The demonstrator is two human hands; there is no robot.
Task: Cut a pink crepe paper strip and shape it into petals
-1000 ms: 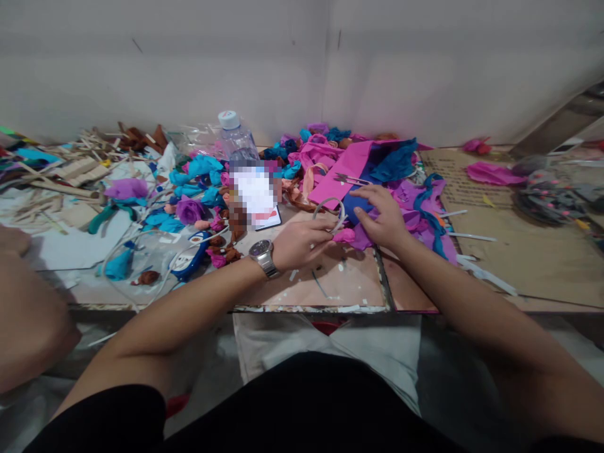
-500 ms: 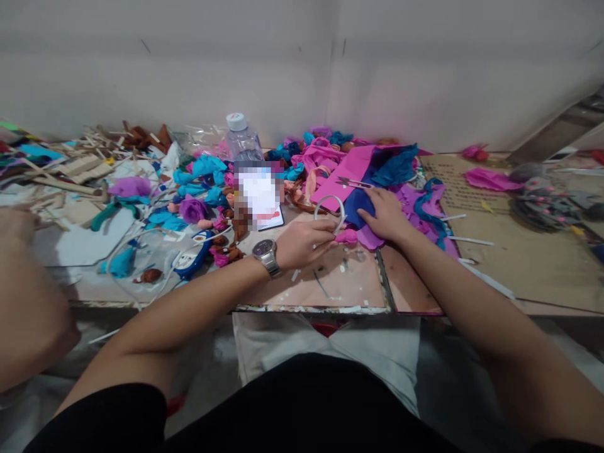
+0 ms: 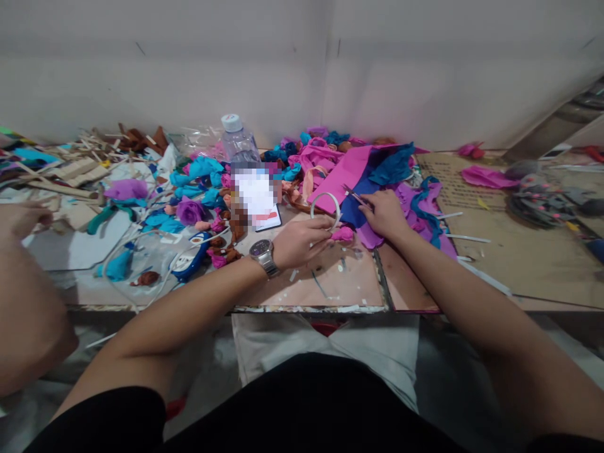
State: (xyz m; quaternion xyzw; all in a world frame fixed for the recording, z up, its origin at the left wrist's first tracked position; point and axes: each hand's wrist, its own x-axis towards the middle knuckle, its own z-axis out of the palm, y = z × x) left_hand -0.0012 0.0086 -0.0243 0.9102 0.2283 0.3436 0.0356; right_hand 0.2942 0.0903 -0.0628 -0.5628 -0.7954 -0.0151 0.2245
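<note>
My left hand (image 3: 304,242), with a metal watch (image 3: 263,257) on its wrist, is closed on a white hoop (image 3: 336,206) that stands up above the fingers. By its fingertips is a small pink crepe-paper flower (image 3: 343,234); I cannot tell whether it is fixed to the hoop. My right hand (image 3: 384,215) grips a pair of small thread snips (image 3: 355,194), their points toward the upper left. Under the snips lie a dark blue paper sheet (image 3: 352,212) and a bright pink one (image 3: 337,178). Purple crepe paper (image 3: 368,236) shows below the right hand.
A phone (image 3: 258,198) and a clear bottle (image 3: 238,141) stand beyond my left hand. Paper flowers (image 3: 189,211), a blue tape measure (image 3: 191,257) and wooden sticks (image 3: 78,168) crowd the left. Another person's arm (image 3: 28,283) reaches in there. Cardboard (image 3: 476,220) lies right.
My right hand has drawn its fingers in from the blue paper, and the snips have swung to a steeper angle in its grip. My left hand keeps the hoop nearly in place.
</note>
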